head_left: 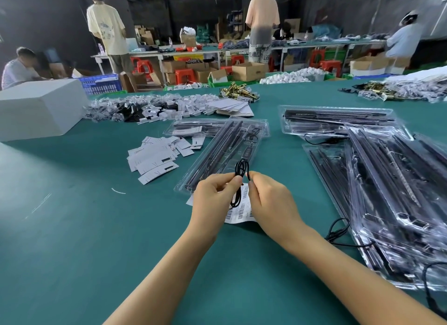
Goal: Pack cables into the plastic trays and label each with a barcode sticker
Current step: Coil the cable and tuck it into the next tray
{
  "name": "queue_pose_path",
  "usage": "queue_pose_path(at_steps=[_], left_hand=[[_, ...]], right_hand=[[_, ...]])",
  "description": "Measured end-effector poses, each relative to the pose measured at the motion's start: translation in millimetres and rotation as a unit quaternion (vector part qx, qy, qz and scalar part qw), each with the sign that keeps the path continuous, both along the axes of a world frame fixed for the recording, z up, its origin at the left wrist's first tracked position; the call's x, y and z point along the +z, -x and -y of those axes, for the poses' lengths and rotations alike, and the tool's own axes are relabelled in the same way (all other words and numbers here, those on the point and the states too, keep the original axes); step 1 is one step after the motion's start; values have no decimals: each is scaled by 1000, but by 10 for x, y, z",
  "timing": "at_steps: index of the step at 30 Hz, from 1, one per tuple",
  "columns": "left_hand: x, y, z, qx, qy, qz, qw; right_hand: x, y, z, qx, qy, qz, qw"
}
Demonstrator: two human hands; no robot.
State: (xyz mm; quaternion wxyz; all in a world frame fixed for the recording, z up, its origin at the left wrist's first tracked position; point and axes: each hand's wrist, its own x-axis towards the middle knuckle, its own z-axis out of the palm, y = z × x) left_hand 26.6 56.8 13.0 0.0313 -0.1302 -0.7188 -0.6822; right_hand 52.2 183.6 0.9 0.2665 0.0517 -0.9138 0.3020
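Above the barcode sticker sheet (242,207), a thin coiled cable (242,169) is pinched by left hand (212,194) and right hand (271,198); light and springy, it is best gripped across the loops.

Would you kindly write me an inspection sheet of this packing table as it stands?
Surface: green table.
Job's things: open plastic tray ahead; barcode sticker sheet under the hands; stacked trays right.
Clutter: loose paper tags, bagged parts pile, white box.
Grippers: left hand and right hand pinch a coiled black cable.
Cables: a loose cable by the stacked trays.
Surroundings: people at far benches, cartons, red stools.
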Motion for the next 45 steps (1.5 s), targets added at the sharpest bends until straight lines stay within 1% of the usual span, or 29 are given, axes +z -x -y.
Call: queue_pose_path(at_steps=[3,6,8,13,16,18,22,24,27,30,32,35,37,39,42,45], left_hand=[[23,-18,6,-5,-1,8,1000],[40,-26,22,-26,-12,22,999],[43,-11,34,-22,3,27,999],[24,9,27,-7,21,30,999],[-5,8,16,-9,15,38,999],[-27,9,12,-26,-5,50,998],[-23,2,25,-58,-95,106,988],[-16,16,42,-45,-112,131,984],[-19,49,73,-14,-122,166,978],[-15,73,92,2,-132,177,975],[-3,119,129,23,-153,174,973],[20,197,210,40,-179,172,968],[20,219,230,36,-192,178,964],[9,219,212,25,-197,188,962],[-12,207,174,6,-195,188,963],[-18,186,164,-15,-165,168,972]], right_hand=[[-17,3,16,20,1,20,1000],[-21,12,25,66,52,43,996],[-25,25,19,73,64,54,994],[-55,18,51,51,18,41,998],[-99,3,86,2,-60,33,998],[-98,-20,113,-27,-103,30,994],[-50,-55,138,-37,-114,25,993],[-28,-93,167,-37,-127,16,991],[-18,-137,241,-12,-137,10,990],[-30,-134,255,12,-135,19,991],[-25,-132,219,26,-118,6,993],[-23,-110,160,64,-48,-10,997],[-27,-100,139,74,-37,-28,996],[-21,-107,134,69,-55,-39,995],[3,-123,136,43,-99,-32,994],[19,-120,135,2,-149,-49,988]])
